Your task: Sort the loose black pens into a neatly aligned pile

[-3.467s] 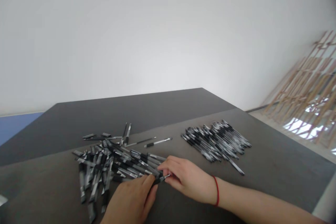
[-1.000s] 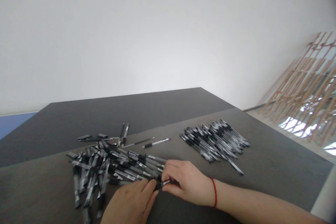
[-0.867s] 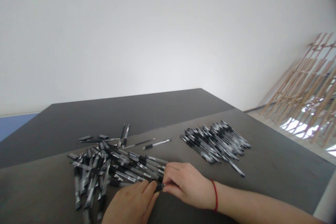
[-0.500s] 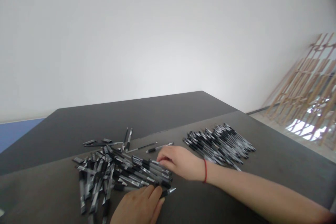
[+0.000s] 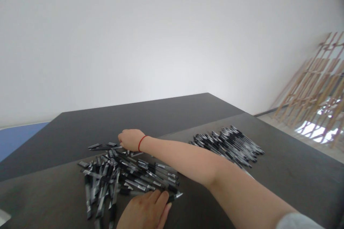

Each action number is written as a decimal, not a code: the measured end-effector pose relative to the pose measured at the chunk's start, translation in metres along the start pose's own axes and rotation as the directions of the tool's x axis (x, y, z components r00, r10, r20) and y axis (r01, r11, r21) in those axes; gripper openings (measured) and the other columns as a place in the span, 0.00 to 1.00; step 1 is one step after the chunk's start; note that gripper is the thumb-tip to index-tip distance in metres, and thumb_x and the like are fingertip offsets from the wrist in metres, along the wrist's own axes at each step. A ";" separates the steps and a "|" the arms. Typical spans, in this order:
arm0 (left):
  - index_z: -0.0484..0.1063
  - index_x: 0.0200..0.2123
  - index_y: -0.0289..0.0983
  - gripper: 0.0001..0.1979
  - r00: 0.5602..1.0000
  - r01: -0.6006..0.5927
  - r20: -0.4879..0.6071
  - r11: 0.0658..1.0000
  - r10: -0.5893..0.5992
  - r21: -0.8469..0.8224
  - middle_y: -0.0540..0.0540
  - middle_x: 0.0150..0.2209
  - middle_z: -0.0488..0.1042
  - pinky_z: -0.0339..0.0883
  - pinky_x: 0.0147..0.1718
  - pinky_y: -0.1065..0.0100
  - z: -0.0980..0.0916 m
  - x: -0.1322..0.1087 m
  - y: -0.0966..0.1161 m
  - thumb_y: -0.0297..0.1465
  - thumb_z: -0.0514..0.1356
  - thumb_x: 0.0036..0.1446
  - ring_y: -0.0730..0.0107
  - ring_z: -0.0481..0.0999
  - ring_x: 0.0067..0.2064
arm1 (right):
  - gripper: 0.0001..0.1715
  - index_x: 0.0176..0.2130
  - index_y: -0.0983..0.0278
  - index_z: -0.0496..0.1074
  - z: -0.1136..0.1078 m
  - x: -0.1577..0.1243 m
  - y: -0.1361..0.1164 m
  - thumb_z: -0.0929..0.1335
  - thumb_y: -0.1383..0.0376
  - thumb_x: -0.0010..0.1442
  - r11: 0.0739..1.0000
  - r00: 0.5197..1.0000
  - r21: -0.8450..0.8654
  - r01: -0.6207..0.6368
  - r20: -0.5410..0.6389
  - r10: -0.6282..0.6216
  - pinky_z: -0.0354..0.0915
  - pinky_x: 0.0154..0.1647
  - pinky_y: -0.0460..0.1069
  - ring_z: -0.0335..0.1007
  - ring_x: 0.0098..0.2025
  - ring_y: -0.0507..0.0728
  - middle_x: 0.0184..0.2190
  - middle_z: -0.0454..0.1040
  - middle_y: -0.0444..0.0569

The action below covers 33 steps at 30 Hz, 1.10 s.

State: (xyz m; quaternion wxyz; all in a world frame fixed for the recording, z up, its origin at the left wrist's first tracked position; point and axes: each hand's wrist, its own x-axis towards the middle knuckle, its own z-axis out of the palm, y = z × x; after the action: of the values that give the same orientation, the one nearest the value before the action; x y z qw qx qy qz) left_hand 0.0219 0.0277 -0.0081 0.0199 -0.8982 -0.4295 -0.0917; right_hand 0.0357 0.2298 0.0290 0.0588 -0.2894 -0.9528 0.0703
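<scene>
My left hand point(image 5: 145, 210) is closed around a pen at the near edge of a jumbled pile. The clear tip of this pen point(image 5: 176, 196) sticks out past the fingers to the right. My right hand point(image 5: 132, 139), with a red string at the wrist, reaches across to the far side of the pile. Its fingers curl down over the pens there, and what they hold is hidden. The loose pile of pens point(image 5: 145, 175), black and clear, lies between and left of my hands, pointing several ways.
A neater group of pens point(image 5: 228, 143) lies side by side on the right of the dark table point(image 5: 150, 112), partly behind my right forearm. A white object point(image 5: 4, 217) shows at the lower left edge. Wooden racks point(image 5: 313, 82) lean against the wall at the right.
My right hand has moved left and away from me, from the right side of the pile to its far side. My left hand has stayed on its pen.
</scene>
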 end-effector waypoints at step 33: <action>0.69 0.38 0.40 0.11 0.987 0.159 0.041 0.986 -0.157 -0.056 0.48 0.34 0.74 0.66 0.34 0.65 -0.010 0.004 0.002 0.27 0.47 0.61 0.64 0.75 0.36 | 0.06 0.37 0.63 0.69 -0.017 -0.271 -0.014 0.66 0.72 0.57 0.827 0.949 0.525 -0.201 -0.104 0.297 0.60 0.36 0.45 0.65 0.34 0.50 0.33 0.70 0.44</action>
State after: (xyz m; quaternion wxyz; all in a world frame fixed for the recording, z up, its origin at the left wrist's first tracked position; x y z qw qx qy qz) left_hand 0.0246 0.0285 0.0029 -0.0217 -0.8630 -0.4968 -0.0890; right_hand 0.2549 0.0683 0.0282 0.2097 -0.3909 -0.8448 0.2993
